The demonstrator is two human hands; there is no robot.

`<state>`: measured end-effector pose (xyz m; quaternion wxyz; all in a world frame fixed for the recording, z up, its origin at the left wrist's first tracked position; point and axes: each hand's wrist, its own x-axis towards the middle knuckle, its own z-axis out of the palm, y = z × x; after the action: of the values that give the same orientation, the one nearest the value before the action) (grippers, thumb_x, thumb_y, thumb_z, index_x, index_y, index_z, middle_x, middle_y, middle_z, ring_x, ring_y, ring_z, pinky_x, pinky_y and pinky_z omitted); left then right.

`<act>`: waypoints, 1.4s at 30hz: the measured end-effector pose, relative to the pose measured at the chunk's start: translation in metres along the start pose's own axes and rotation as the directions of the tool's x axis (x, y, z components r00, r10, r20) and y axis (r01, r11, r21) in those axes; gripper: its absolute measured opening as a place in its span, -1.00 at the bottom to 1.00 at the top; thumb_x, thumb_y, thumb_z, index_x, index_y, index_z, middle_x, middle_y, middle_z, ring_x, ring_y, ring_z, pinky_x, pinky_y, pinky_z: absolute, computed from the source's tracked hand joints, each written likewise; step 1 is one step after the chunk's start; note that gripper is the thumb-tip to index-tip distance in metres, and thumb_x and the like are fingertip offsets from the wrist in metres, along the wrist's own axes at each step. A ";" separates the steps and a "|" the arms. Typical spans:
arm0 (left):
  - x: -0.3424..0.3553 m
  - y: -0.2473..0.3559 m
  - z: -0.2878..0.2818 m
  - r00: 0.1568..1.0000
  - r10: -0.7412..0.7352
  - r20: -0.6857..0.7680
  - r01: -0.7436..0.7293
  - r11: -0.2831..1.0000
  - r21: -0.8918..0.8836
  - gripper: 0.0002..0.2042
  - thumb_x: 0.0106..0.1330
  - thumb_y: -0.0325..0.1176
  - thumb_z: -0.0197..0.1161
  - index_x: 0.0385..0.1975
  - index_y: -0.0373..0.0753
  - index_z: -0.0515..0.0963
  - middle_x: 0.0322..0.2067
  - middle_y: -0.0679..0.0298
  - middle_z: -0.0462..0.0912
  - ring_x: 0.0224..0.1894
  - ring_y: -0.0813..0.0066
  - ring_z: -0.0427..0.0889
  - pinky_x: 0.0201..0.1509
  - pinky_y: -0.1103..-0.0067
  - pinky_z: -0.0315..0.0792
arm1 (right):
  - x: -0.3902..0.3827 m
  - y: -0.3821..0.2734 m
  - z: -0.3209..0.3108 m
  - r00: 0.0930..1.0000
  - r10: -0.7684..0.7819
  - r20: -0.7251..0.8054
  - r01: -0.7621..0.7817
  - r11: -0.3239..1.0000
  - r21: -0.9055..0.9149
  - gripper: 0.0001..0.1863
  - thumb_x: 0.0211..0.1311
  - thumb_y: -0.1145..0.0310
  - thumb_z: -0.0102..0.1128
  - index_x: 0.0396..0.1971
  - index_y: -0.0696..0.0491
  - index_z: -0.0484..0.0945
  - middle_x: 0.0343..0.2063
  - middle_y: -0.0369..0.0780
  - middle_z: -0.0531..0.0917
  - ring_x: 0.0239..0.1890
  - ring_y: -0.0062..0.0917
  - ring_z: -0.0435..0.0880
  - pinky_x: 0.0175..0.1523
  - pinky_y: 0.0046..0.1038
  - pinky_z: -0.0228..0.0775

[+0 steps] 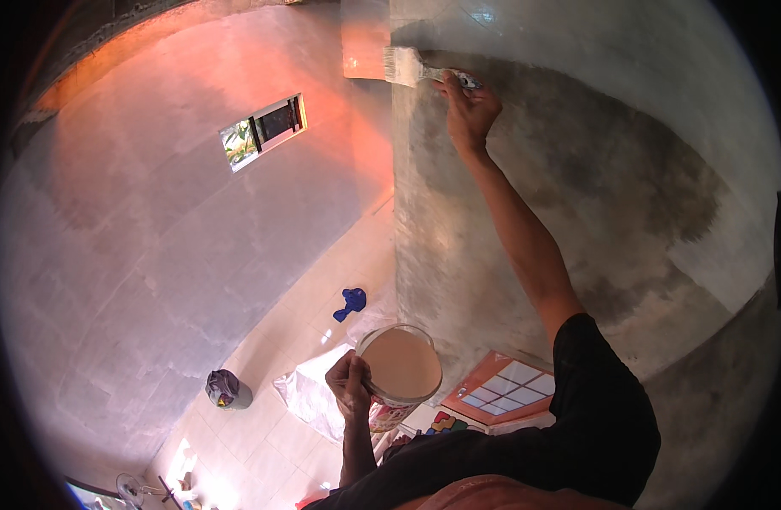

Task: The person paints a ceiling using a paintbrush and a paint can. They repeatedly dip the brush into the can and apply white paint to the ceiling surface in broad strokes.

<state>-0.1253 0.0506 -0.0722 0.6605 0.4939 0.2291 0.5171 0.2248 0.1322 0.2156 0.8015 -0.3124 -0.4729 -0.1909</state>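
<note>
My right hand [473, 110], raised high on an outstretched arm, grips a wide paintbrush [405, 67] by its handle. The pale, paint-coated bristles point left and lie at the vertical edge of the grey wall [526, 178]; whether they touch it I cannot tell. That wall has dark, damp-looking patches. Lower down, my left hand [349, 380] is closed on the rim and side of a round bucket [439, 374]. Light brown, smooth paint [399, 361] fills much of the bucket. The fingers inside the grip are partly hidden.
A small window [267, 127] opens in the left wall [186, 212]. On the tiled floor [263, 425] are a blue cloth-like item [350, 302], a lined bin [229, 389] and a whitish sheet [309, 395]. A reddish framed glass-paned door [509, 391] stands below right. A fan [131, 489] is at lower left.
</note>
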 end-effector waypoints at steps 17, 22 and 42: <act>0.007 -0.010 0.003 0.999 0.032 -0.005 -0.033 0.996 -0.083 -0.70 0.33 -0.35 0.13 -0.66 -0.34 0.46 -0.70 0.37 0.41 -0.66 0.68 0.31 -0.55 0.72 0.12 | 0.008 -0.058 -0.049 0.987 -0.154 -0.041 0.143 0.970 -0.199 -0.78 0.15 0.47 0.30 -0.28 0.31 0.58 -0.40 -0.15 0.67 -0.39 -0.46 0.70 -0.26 -0.52 0.58; 0.000 -0.019 -0.004 1.000 0.007 -0.023 -0.009 0.996 -0.093 -0.69 0.33 -0.36 0.14 -0.67 -0.35 0.45 -0.70 0.36 0.40 -0.67 0.69 0.28 -0.56 0.72 0.10 | 0.012 -0.016 -0.007 0.995 -0.097 -0.036 0.090 0.985 -0.146 -0.83 0.12 0.45 0.31 -0.39 0.26 0.60 -0.54 -0.21 0.68 -0.48 -0.61 0.68 -0.37 -0.61 0.50; 0.017 0.003 0.003 0.992 0.087 0.093 -0.078 0.993 -0.094 -0.65 0.36 -0.32 0.05 -0.72 -0.24 0.33 -0.76 0.35 0.36 -0.71 0.70 0.23 -0.62 0.70 0.06 | 0.016 -0.119 -0.126 0.943 -0.271 -0.193 0.108 0.796 -0.595 -0.78 0.17 0.44 0.29 -0.29 0.30 0.56 -0.45 -0.14 0.69 -0.38 -0.53 0.71 -0.30 -0.61 0.53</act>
<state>-0.1177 0.0643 -0.0650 0.6704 0.4973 0.1526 0.5291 0.2412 -0.0405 0.2227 0.7019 -0.4621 -0.3088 -0.4455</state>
